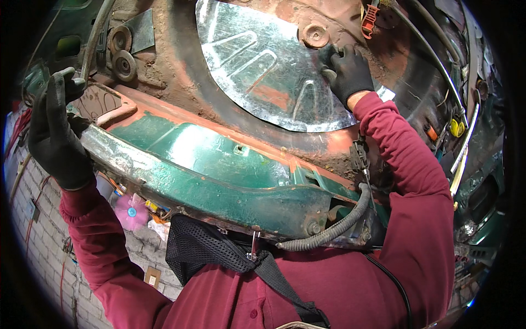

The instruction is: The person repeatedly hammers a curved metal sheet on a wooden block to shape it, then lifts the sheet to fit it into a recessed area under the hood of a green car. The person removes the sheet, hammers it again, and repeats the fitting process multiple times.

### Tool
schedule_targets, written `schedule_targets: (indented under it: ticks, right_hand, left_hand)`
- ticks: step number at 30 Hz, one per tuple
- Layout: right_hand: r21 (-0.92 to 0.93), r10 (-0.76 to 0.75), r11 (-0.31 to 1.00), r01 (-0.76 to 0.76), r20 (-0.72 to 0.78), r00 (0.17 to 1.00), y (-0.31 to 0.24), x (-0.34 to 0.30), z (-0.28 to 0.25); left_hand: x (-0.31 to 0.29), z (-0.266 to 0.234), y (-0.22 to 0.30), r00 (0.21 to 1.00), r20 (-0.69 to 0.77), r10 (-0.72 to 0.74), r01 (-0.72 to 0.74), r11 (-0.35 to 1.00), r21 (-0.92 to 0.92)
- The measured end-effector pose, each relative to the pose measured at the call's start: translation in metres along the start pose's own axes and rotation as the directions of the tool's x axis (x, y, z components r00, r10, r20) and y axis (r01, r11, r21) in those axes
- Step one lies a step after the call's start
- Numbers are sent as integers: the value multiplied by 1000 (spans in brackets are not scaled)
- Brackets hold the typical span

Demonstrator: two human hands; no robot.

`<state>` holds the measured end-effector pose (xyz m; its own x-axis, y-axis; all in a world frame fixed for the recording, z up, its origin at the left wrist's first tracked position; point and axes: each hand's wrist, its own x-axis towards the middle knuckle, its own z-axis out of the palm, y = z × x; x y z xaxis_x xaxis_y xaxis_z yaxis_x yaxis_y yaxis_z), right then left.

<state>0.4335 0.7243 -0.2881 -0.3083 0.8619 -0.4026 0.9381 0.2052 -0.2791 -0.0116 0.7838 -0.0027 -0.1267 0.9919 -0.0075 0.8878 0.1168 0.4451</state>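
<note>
A shiny, roughly half-round sheet of metal [235, 60] with pressed ribs lies in the rusty, round recess of a car body. My right hand [350, 71], in a dark glove, is at its right edge, just below a rusty round disc [315, 35]. Its fingers are curled, and whatever they hold, if anything, is hidden. My left hand [57, 131], gloved too, is raised at the left end of the green body panel [208, 162]. Its fingers are stretched out, with nothing seen in them.
Two rusty discs [125, 66] and a small flat metal plate [141, 31] lie at the upper left. A red-orange clip [370, 22] hangs at the upper right. A grey corrugated hose [334, 230] curves along the near edge, and a pink flower-shaped thing [131, 212] is below the panel.
</note>
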Motion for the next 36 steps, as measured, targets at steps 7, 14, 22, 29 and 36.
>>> schedule_targets:
  ticks: [7,14,22,29,36]
  right_hand:
    - [-13,-1,1000,1,2,1000,0,2,2]
    - [-13,-12,1000,11,-8,1000,1,0,3]
    - [60,-66,996,68,-29,997,11,0,3]
    - [96,-120,989,114,53,991,24,8,-7]
    - [59,-179,983,175,53,982,40,10,-14]
  left_hand:
    - [5,-5,-13,901,94,424,-433,864,255]
    - [1,1,1,994,6,109,-109,994,7]
    - [1,-2,-20,995,1,-103,102,982,-161]
    - [3,-24,-36,979,179,99,-131,975,179]
    - [0,-5,-17,985,22,170,-171,974,146]
